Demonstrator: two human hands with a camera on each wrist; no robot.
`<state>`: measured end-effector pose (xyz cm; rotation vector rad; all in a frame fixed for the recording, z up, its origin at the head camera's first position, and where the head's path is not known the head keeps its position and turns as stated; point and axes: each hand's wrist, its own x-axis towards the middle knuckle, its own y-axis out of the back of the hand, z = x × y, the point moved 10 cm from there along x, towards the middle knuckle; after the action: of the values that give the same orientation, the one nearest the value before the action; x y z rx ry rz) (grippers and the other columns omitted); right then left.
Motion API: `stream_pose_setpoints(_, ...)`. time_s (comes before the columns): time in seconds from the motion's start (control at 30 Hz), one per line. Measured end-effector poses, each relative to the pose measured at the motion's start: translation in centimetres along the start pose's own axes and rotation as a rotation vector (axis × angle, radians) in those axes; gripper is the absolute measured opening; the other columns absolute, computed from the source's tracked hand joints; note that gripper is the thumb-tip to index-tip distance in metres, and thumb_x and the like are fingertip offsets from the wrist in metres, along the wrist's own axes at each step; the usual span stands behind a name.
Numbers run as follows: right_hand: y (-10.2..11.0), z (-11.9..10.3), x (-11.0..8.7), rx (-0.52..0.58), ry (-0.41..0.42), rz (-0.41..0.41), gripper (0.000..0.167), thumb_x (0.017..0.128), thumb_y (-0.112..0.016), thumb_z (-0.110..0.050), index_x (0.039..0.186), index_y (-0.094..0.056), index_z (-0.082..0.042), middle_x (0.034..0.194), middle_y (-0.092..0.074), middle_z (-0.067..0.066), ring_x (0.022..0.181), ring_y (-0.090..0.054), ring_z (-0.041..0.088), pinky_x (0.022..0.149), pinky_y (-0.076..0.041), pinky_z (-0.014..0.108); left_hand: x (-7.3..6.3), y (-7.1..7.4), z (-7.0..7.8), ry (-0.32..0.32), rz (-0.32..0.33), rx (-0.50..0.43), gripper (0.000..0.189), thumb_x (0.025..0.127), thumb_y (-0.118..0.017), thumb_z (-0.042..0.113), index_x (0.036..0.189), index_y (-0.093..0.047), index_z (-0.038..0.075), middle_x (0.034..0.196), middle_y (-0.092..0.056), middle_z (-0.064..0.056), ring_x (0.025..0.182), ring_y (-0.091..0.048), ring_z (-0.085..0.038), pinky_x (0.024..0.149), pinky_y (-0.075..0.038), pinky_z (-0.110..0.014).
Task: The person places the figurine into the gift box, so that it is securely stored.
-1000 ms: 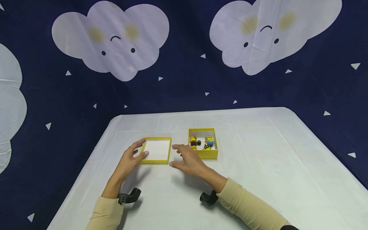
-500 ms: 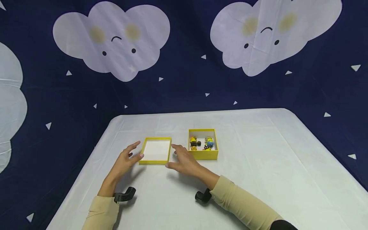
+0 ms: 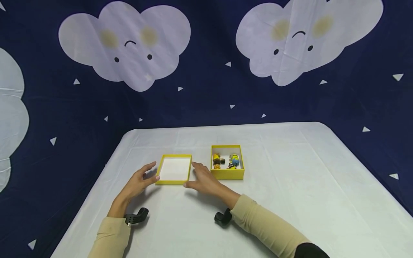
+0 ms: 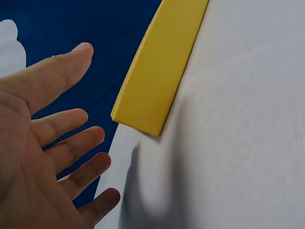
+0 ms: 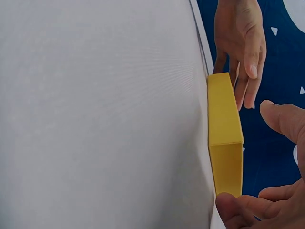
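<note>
A shallow yellow-rimmed box lid (image 3: 172, 182) with a white inside lies on the white tabletop, hollow side up. My left hand (image 3: 137, 183) hovers at its left side, thumb and fingers spread. In the left wrist view, that hand (image 4: 43, 129) is apart from the yellow lid wall (image 4: 155, 67). My right hand (image 3: 206, 181) is at the lid's right side, fingers extended. In the right wrist view, a fingertip of the right hand (image 5: 281, 191) overlaps the lid's near end (image 5: 226, 167); I cannot tell whether it touches.
Right of the lid stands a deeper yellow box (image 3: 227, 174), open at the top. It holds several small toy figures (image 3: 234, 160) and parts in yellow, blue and brown. The white-covered table (image 3: 290, 172) meets a dark blue cloud-print cloth (image 3: 206, 104) behind.
Both hands have shifted a little to the left. My left hand has drawn away from the lid's left edge, while the right has come nearer its right edge. Lid and box look unmoved.
</note>
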<state>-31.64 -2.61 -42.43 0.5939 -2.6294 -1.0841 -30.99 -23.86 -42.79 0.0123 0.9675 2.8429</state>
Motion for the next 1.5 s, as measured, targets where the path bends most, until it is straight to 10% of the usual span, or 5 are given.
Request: stream_pose_setpoints(1.5, -1.2, 1.1, 1.8, -0.033, -0.084, 0.009, 0.073, 0.078, -0.074, -0.03, 0.138, -0.043, -0.002, 0.136, -0.052, 0.016, 0.12, -0.045, 0.033, 0.103, -0.04, 0.041, 1.2, -1.1, -1.7, 0.051, -0.092, 0.08, 0.078, 0.081, -0.072, 0.031, 0.144, -0.035, 0.003, 0.151, -0.03, -0.025, 0.141, -0.016, -0.046, 0.11, -0.013, -0.068)
